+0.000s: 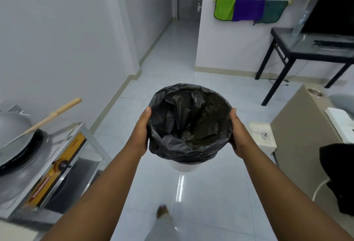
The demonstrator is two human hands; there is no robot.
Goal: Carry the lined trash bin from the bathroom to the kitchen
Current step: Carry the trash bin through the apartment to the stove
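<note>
A white trash bin (pixel 184 166) lined with a black plastic bag (pixel 191 124) hangs in the air in front of me, above the tiled floor. My left hand (pixel 142 126) grips the bin's left side near the rim. On the opposite side, my right hand (pixel 237 131) holds the rim. The bag folds over the rim and hides most of the bin's wall. The bag looks empty. One bare foot (pixel 162 211) shows below.
A steel gas stove (pixel 57 156) carrying a wok with a wooden handle (pixel 53 115) stands at the left. A beige cabinet (pixel 302 126) and a white box (pixel 263 135) sit at the right. A black table (pixel 298 49) is at the back right. A corridor (pixel 172 39) runs ahead.
</note>
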